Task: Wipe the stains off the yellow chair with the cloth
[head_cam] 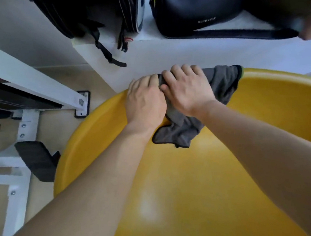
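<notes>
Cloth [221, 86] draped over chair [175, 190] top rim. Left hand [146, 100] and right hand [186, 89] sit side by side on it, fingers [176, 70] curled over the rim, gripping cloth. Probably best: press hard, slide along rim, keep cloth under both palms.

The black bag [198, 6] bears silver lettering [206, 19], too blurred to read.

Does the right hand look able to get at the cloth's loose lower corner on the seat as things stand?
Probably yes: that corner lies uncovered on the yellow chair seat, just below the right hand, which grips the cloth at the rim.
</notes>
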A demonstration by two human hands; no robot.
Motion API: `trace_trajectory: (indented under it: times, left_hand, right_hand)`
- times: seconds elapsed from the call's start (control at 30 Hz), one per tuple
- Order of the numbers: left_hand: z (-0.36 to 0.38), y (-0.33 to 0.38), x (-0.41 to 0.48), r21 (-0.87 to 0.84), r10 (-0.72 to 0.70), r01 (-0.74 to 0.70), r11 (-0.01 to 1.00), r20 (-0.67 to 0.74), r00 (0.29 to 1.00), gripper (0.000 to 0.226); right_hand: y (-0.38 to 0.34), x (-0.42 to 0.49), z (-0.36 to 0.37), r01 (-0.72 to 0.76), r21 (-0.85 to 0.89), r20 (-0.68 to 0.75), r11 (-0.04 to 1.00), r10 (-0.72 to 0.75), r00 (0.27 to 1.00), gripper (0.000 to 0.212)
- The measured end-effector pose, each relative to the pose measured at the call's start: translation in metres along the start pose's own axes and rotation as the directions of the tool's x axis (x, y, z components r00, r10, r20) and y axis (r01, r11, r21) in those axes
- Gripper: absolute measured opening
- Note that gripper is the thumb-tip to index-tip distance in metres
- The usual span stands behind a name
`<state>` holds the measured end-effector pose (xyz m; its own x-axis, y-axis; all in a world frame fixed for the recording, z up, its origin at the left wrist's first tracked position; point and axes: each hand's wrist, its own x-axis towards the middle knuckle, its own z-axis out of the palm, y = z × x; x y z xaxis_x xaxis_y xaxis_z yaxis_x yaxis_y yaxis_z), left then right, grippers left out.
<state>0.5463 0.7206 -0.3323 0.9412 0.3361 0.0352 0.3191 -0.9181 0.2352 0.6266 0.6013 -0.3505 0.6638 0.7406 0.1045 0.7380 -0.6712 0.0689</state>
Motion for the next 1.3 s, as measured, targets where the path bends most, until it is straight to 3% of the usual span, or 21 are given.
trace_trajectory:
  times: [0.07,0.13,0.23,0.3,0.37,0.5,0.6,0.7,0.83,0.93,1.0,1.1,1.17,1.23,1.3]
  left_hand:
    - [0.005,0.006,-0.004,0.026,0.018,-0.018,1.0,-0.009,1.0,0.047]
    - [0.009,0.013,-0.007,0.052,0.017,-0.017,0.998,0.004,1.0,0.053]
    - [0.013,0.034,-0.007,0.075,0.088,-0.09,0.993,0.025,0.996,0.059]
    - [0.017,0.052,-0.002,0.049,0.157,-0.158,0.986,0.012,0.987,0.057]
    - [0.022,0.071,0.003,0.031,0.199,-0.199,0.98,-0.005,0.98,0.056]
    - [0.031,0.092,0.007,-0.079,0.122,-0.129,0.988,-0.092,0.988,0.053]
    - [0.036,0.091,0.007,-0.093,0.105,-0.115,0.989,-0.105,0.989,0.049]
    - [0.036,0.096,0.006,-0.015,0.14,-0.141,0.99,-0.071,0.988,0.051]
    - [0.043,0.131,0.007,0.02,0.288,-0.288,0.957,-0.015,0.957,0.059]
    - [0.049,0.168,0.008,-0.022,0.377,-0.377,0.926,0.009,0.926,0.059]
    - [0.053,0.192,0.008,-0.047,0.421,-0.42,0.906,0.023,0.907,0.056]
    - [0.059,0.211,0.008,-0.095,0.439,-0.433,0.896,0.053,0.897,0.052]
    - [0.061,0.219,0.008,-0.103,0.423,-0.416,0.904,0.064,0.904,0.053]
    - [0.062,0.228,0.006,-0.068,0.382,-0.377,0.924,0.09,0.92,0.054]
    - [0.063,0.243,0.004,0.002,0.317,-0.321,0.947,0.14,0.938,0.059]
  right_hand:
    - [0.04,-0.024,0.002,-0.011,-0.038,-0.014,0.999,0.011,1.0,0.042]
    - [0.085,-0.057,0.002,-0.171,-0.075,-0.032,0.982,0.169,0.985,0.044]
    - [0.138,-0.108,-0.001,-0.439,-0.102,-0.005,0.893,0.441,0.897,0.046]
    - [0.146,-0.116,-0.002,-0.531,-0.119,-0.006,0.839,0.534,0.845,0.046]
    - [0.127,-0.097,-0.002,-0.542,-0.09,-0.028,0.835,0.542,0.84,0.046]
    - [0.068,-0.045,0.003,-0.262,0.042,-0.031,0.964,0.263,0.964,0.048]
    - [0.084,-0.054,0.003,-0.176,0.034,-0.03,0.984,0.177,0.984,0.048]
    - [0.143,-0.105,0.007,-0.324,-0.038,-0.049,0.945,0.322,0.945,0.048]
    - [0.208,-0.19,0.003,-0.642,-0.1,-0.037,0.76,0.642,0.766,0.048]
    - [0.194,-0.184,0.006,-0.739,-0.121,-0.089,0.663,0.734,0.673,0.048]
    - [0.177,-0.159,0.007,-0.723,-0.07,-0.08,0.688,0.718,0.691,0.049]
    - [0.171,-0.143,0.009,-0.588,-0.011,-0.054,0.809,0.586,0.808,0.048]
    - [0.186,-0.161,0.004,-0.567,-0.027,-0.05,0.823,0.566,0.823,0.047]
    - [0.205,-0.201,0.001,-0.661,-0.074,-0.059,0.747,0.658,0.751,0.048]
    - [0.22,-0.257,-0.003,-0.789,-0.107,-0.052,0.605,0.789,0.612,0.051]
